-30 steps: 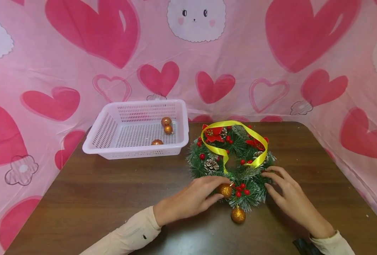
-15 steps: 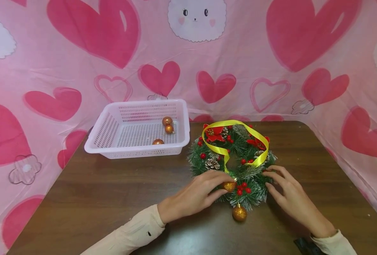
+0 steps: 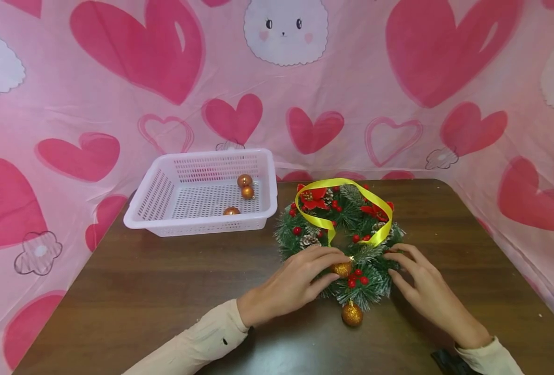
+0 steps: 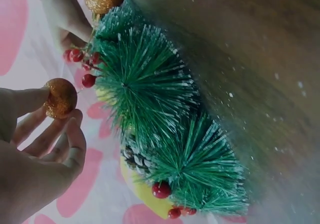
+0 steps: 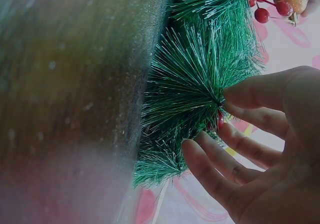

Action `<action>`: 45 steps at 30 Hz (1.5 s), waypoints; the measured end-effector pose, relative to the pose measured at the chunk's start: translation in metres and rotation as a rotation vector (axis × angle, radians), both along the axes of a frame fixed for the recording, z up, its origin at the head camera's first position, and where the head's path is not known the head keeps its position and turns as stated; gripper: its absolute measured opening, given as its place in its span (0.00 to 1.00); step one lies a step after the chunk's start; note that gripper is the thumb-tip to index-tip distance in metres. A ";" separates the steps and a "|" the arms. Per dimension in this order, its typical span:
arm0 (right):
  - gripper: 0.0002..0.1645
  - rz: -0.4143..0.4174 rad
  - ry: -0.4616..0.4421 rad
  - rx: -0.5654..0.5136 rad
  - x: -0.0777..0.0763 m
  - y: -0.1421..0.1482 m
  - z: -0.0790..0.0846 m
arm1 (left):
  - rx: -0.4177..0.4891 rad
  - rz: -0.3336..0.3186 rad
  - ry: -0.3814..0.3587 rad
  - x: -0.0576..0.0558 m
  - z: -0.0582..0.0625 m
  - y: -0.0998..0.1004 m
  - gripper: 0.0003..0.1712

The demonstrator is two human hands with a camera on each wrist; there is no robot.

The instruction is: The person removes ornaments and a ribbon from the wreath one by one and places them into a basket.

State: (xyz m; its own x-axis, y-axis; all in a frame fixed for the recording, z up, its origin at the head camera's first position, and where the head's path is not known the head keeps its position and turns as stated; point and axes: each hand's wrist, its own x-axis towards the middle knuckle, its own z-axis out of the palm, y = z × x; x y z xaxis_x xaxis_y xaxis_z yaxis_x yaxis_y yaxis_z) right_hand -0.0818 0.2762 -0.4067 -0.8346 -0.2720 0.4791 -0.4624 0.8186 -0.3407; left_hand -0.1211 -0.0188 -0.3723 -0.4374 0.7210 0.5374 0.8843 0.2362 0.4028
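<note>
A green Christmas wreath (image 3: 370, 281) with red berries, pinecones, red flowers and a yellow ribbon (image 3: 324, 221) lies on the table. My left hand (image 3: 296, 281) pinches a glittery gold bauble (image 3: 341, 269) over its front part; in the left wrist view the bauble (image 4: 62, 98) sits between thumb and fingers, close to the red berries (image 4: 88, 80). Another gold bauble (image 3: 352, 314) is at the wreath's front edge. My right hand (image 3: 429, 291) holds the wreath's right side, and the right wrist view has its thumb and fingers among the green needles (image 5: 200, 84).
Left of the wreath stands a white perforated plastic basket (image 3: 202, 226) with gold baubles (image 3: 244, 180) inside. The brown wooden table (image 3: 131, 291) reaches back to a pink heart-patterned cloth (image 3: 281, 83). A black object (image 3: 448, 362) lies by the right sleeve.
My left hand has shifted the pinched bauble slightly forward and right across the wreath, toward the berries. My right hand has stayed at the wreath's right side.
</note>
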 end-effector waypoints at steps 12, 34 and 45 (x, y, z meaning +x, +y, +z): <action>0.24 -0.005 0.013 0.012 0.000 0.000 0.001 | 0.024 0.042 0.055 -0.009 0.010 -0.008 0.21; 0.24 -0.012 0.006 0.024 0.002 -0.001 0.001 | 0.098 0.137 0.040 -0.023 0.031 -0.031 0.21; 0.24 -0.011 -0.004 0.023 0.003 -0.001 0.000 | 0.179 0.232 0.058 -0.046 0.043 -0.056 0.21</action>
